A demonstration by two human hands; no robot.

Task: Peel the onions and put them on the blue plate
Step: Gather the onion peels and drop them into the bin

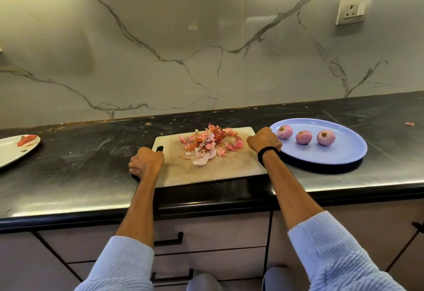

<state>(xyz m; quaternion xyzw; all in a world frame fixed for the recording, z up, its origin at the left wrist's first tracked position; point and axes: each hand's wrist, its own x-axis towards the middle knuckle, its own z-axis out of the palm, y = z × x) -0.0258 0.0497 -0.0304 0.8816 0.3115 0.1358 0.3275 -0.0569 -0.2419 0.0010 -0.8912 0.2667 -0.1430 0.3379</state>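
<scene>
Left hand (pixel 146 162) and right hand (pixel 263 141) clasped the side edges of the cutting board (pixel 206 173); lifting it level would keep the peels (pixel 206 146) off the blue plate (pixel 339 153).

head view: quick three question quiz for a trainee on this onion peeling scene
1. How many peeled onions lie on the blue plate?
2. True or false: the onion skins lie on the cutting board.
3. The left hand and right hand each grip: A) the blue plate, B) the cutting board's edges, C) a knife?
Key: 1 three; 2 true; 3 B.
</scene>
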